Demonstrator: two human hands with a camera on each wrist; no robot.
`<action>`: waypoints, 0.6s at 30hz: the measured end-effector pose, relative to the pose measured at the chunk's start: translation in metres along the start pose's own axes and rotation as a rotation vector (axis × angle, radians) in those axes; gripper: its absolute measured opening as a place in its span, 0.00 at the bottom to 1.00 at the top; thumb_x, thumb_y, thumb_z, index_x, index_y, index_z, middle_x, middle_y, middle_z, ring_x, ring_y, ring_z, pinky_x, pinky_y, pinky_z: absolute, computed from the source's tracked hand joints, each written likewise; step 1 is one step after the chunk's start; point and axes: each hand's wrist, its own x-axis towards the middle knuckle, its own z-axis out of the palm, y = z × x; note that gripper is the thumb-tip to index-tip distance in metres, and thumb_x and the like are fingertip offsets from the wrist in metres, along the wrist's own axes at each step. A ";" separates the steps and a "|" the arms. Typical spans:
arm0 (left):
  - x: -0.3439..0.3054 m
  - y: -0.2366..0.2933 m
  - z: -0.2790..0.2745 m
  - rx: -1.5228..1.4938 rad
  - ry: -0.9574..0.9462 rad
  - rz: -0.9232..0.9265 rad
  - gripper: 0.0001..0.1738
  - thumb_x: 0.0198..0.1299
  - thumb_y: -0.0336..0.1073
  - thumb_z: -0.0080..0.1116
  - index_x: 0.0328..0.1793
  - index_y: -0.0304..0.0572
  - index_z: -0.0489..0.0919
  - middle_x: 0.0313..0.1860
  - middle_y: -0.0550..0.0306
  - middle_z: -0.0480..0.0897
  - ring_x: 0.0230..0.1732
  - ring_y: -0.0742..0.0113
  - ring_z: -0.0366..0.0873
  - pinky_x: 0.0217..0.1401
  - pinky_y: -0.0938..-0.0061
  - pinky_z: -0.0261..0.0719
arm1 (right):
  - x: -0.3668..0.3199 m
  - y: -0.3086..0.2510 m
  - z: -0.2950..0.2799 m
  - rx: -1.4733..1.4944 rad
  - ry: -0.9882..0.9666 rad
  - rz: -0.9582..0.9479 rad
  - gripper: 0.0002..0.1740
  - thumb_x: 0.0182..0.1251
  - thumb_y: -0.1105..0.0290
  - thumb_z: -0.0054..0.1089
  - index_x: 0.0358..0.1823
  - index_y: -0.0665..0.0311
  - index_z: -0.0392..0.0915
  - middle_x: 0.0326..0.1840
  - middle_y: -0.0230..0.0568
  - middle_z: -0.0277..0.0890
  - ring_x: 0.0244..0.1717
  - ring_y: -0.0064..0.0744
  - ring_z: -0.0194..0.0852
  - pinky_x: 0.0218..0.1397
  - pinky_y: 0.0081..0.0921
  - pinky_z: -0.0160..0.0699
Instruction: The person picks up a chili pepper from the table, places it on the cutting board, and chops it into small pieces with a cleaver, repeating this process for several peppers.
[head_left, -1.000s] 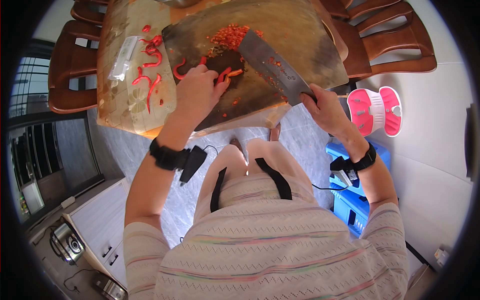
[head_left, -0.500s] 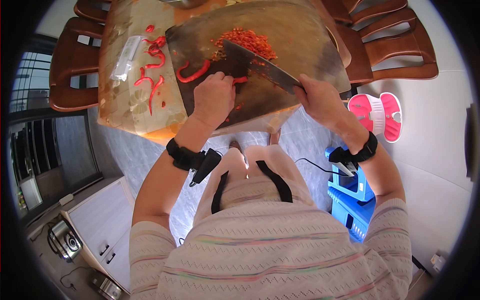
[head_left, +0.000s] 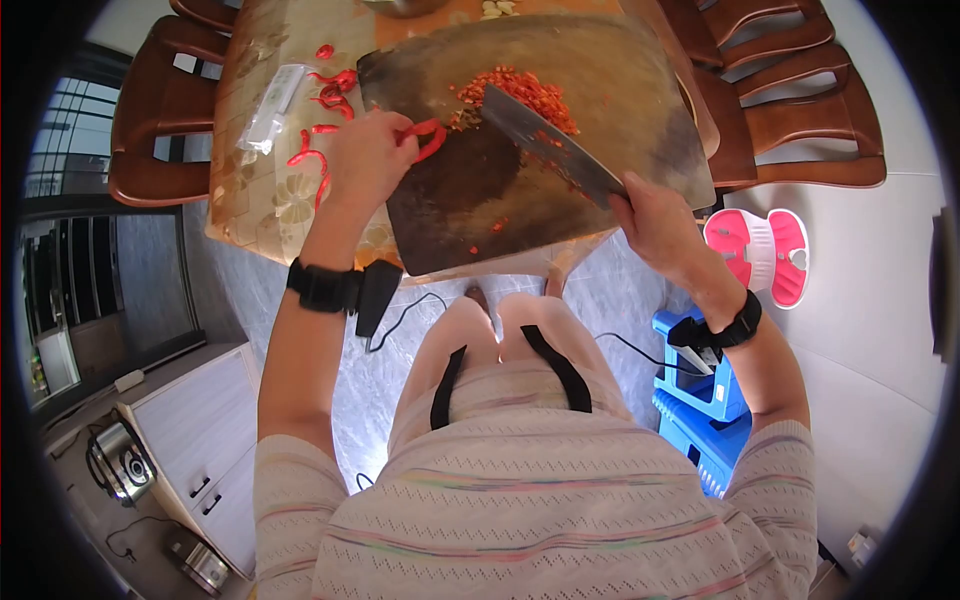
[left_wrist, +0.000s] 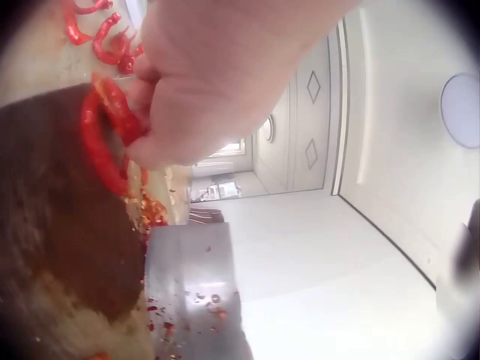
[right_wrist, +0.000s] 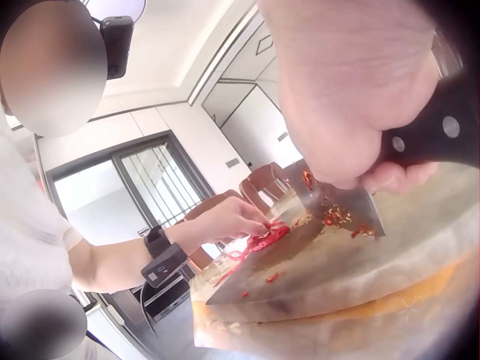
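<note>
The left hand (head_left: 372, 155) pinches red chilies (head_left: 430, 138) over the left edge of the dark cutting board (head_left: 450, 215); in the left wrist view the chilies (left_wrist: 95, 139) curve out from the fingertips. Gripped by its black handle (right_wrist: 442, 124), the cleaver (head_left: 545, 143) is in the right hand (head_left: 662, 228), its blade slanting up and left across the board. Chopped red pieces (head_left: 525, 92) lie in a heap just beyond the blade, and bits cling to the metal. More whole chilies (head_left: 335, 95) lie on the patterned cloth left of the board.
A clear plastic packet (head_left: 272, 108) rests on the tablecloth (head_left: 235, 190) at the left. Pale pieces (head_left: 497, 9) and a metal bowl (head_left: 405, 6) are at the far edge. Wooden chairs (head_left: 165, 120) flank the table, and a pink and white stool (head_left: 760, 250) stands at the right.
The left hand has moved left from the board's middle to its left edge, where it holds the chilies. The cleaver has shifted slightly to the right, still in the right hand.
</note>
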 end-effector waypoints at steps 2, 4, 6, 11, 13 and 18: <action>0.001 -0.003 0.008 0.061 0.002 0.053 0.11 0.49 0.38 0.62 0.38 0.45 0.85 0.33 0.53 0.82 0.34 0.55 0.80 0.39 0.64 0.77 | 0.001 0.000 -0.001 -0.001 -0.006 0.002 0.09 0.67 0.68 0.49 0.34 0.67 0.66 0.27 0.55 0.74 0.33 0.61 0.72 0.35 0.49 0.69; 0.000 -0.002 0.007 0.122 -0.004 0.107 0.11 0.49 0.37 0.62 0.38 0.43 0.85 0.34 0.51 0.82 0.32 0.56 0.81 0.37 0.67 0.77 | 0.000 0.000 -0.001 0.006 -0.005 -0.012 0.09 0.67 0.68 0.49 0.34 0.67 0.66 0.27 0.55 0.74 0.33 0.61 0.72 0.35 0.49 0.68; -0.002 -0.004 0.004 -0.032 0.018 0.087 0.12 0.51 0.39 0.61 0.39 0.43 0.84 0.38 0.49 0.82 0.34 0.55 0.81 0.38 0.66 0.77 | 0.000 0.001 0.000 0.013 -0.002 -0.009 0.09 0.66 0.68 0.49 0.34 0.67 0.66 0.27 0.55 0.74 0.33 0.61 0.72 0.35 0.49 0.68; -0.011 -0.070 -0.019 -0.051 0.048 -0.119 0.12 0.50 0.42 0.62 0.38 0.44 0.84 0.36 0.51 0.82 0.36 0.53 0.81 0.41 0.64 0.77 | 0.000 -0.001 -0.001 0.037 -0.017 0.002 0.08 0.66 0.69 0.50 0.34 0.67 0.68 0.28 0.59 0.73 0.34 0.63 0.71 0.35 0.49 0.67; -0.020 -0.096 -0.016 0.054 -0.011 -0.243 0.12 0.50 0.43 0.61 0.36 0.46 0.85 0.34 0.52 0.82 0.37 0.52 0.80 0.43 0.63 0.76 | 0.000 0.001 0.001 -0.008 -0.018 0.003 0.08 0.67 0.68 0.49 0.35 0.66 0.66 0.26 0.55 0.74 0.32 0.60 0.73 0.35 0.50 0.69; -0.032 -0.114 0.020 0.085 0.104 -0.154 0.10 0.50 0.42 0.61 0.34 0.47 0.84 0.34 0.52 0.83 0.38 0.52 0.81 0.42 0.61 0.77 | -0.002 0.001 0.002 -0.019 -0.014 -0.034 0.08 0.67 0.68 0.49 0.35 0.66 0.66 0.26 0.55 0.74 0.32 0.60 0.73 0.35 0.50 0.68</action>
